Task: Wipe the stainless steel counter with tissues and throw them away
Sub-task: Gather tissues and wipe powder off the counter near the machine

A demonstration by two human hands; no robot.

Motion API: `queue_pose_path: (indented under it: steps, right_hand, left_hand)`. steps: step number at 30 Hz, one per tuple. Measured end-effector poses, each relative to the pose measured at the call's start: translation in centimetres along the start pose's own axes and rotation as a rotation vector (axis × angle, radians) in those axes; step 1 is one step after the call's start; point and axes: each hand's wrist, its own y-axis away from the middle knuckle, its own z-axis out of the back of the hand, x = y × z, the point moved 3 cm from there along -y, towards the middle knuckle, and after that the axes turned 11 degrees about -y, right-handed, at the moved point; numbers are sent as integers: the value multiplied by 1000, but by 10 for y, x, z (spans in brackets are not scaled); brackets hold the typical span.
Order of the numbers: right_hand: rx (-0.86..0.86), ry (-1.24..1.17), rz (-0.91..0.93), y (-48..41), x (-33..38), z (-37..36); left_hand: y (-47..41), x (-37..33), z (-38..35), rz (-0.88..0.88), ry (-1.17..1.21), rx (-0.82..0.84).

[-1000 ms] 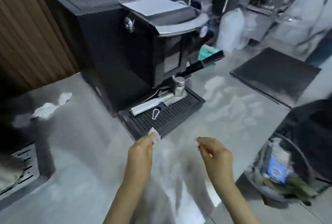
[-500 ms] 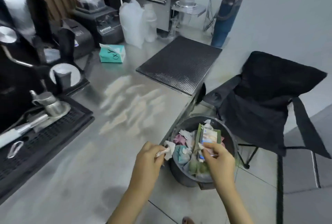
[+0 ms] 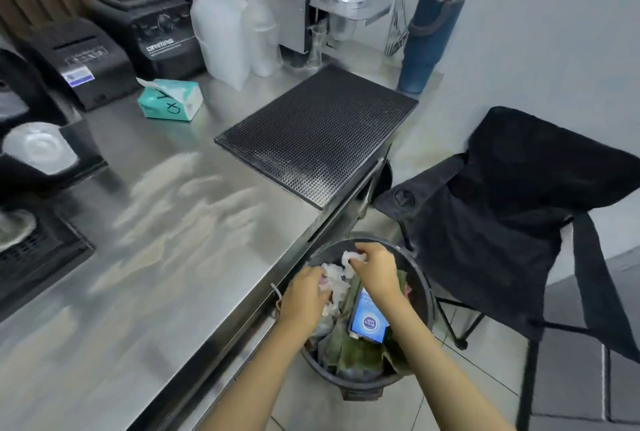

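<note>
Two hands, left hand (image 3: 304, 296) and right hand (image 3: 376, 270), over the trash bin (image 3: 360, 386) — fingers (image 3: 362, 252) curled around crumpled tissues (image 3: 336, 279).

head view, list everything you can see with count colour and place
stainless steel counter: 1, silver, left half of view
tissues: crumpled wad, white, held over the bin
bin: 1, dark grey, on floor by counter edge, full of rubbish
carton: 1, blue, in the bin
tissue pack: 1, teal, on counter
mat: 1, black, counter's right edge
tumbler: 1, blue, counter by the wall
blender: 1, black, back of counter
chair: 1, black, right of bin
left hand: 1, gripping tissues
right hand: 1, pinching tissues
</note>
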Motion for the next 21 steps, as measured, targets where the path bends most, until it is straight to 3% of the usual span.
queue_pose_path:
  steps: [9,14,21]
  right_hand:
    - [19,64,135,-5,6,28]
    - [12,84,282,18,36,41]
    - [45,121,597,57,116,24]
  left_hand:
    - [-4,4,16,-31,-32,-85]
    - [17,-5,63,-110,-49,-272]
    - [71,16,143,-30,-64,-507]
